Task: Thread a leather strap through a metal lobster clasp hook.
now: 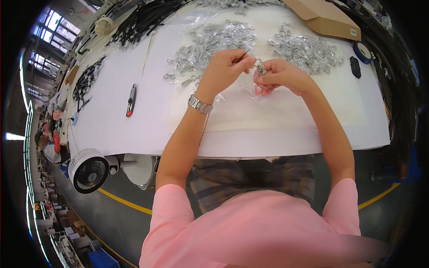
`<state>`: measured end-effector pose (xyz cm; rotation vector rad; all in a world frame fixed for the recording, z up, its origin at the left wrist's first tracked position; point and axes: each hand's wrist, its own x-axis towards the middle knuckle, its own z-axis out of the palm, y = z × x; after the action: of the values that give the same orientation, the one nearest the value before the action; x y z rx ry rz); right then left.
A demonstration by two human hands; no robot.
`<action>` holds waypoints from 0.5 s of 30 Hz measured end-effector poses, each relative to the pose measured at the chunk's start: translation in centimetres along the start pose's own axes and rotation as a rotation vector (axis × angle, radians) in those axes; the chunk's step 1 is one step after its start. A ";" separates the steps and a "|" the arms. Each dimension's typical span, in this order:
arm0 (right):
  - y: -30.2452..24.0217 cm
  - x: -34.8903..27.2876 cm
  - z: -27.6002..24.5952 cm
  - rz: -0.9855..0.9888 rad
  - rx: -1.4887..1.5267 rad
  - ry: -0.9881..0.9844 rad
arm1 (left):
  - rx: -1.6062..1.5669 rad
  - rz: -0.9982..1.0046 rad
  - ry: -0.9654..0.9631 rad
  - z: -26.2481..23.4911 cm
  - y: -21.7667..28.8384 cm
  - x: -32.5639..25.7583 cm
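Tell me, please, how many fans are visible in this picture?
2. One white fan stands on the floor, beside the table's near left corner. A second fan sits at the far left, beyond the table. Others may be hidden.

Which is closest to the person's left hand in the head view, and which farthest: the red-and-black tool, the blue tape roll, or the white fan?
From the left hand:
1. Red-and-black tool, on the table to its left.
2. Blue tape roll, far right of the table.
3. White fan, below the table's near-left edge.

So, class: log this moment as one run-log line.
left hand: pinching clip | right hand: holding clip | table: clip piles, box, tape
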<state>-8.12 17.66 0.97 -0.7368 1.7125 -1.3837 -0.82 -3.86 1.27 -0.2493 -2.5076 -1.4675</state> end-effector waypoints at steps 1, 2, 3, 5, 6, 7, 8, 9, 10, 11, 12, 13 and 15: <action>-0.1 -0.1 0.0 -0.016 -0.001 -0.028 | -0.002 0.034 -0.014 0.4 -0.1 0.0; -0.2 -0.4 -0.2 -0.014 -0.032 -0.111 | -0.004 0.067 -0.028 0.7 -0.1 -0.1; -0.2 -0.9 -0.6 -0.007 -0.067 -0.178 | 0.010 0.065 -0.015 1.1 0.0 0.1; 0.2 -0.9 -0.8 -0.015 -0.067 -0.256 | -0.005 -0.004 -0.099 1.4 -0.1 -0.1; 0.2 -0.9 -0.9 -0.007 -0.066 -0.307 | 0.002 -0.007 -0.090 1.6 -0.1 -0.1; 0.3 -0.8 -0.8 -0.011 -0.069 -0.315 | 0.059 0.066 -0.050 1.8 -0.3 -0.2; 0.3 -0.6 -0.8 -0.011 -0.042 -0.300 | 0.116 0.139 -0.012 1.9 -0.4 -0.3; 0.3 -0.5 -0.8 -0.008 -0.013 -0.281 | 0.117 0.138 -0.010 1.9 -0.2 -0.5; 0.2 -0.5 -0.7 -0.008 -0.012 -0.282 | 0.291 0.215 0.046 2.0 0.1 -0.6; 0.0 -0.4 -0.5 -0.008 0.060 -0.243 | 0.464 0.293 0.101 2.1 0.3 -0.7; -0.1 -0.4 -0.4 -0.007 0.132 -0.203 | 0.463 0.293 0.101 2.2 0.2 -0.7; 0.1 -0.3 -0.6 -0.007 0.132 -0.202 | 0.459 0.326 0.144 2.5 0.1 -0.7; 0.8 0.2 -1.0 -0.030 0.150 -0.184 | 0.454 0.360 0.186 2.6 -0.2 -0.6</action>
<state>-9.06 18.20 0.28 -0.7823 1.4440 -1.4019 -0.55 -1.69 -0.29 -0.4299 -2.4012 -0.7303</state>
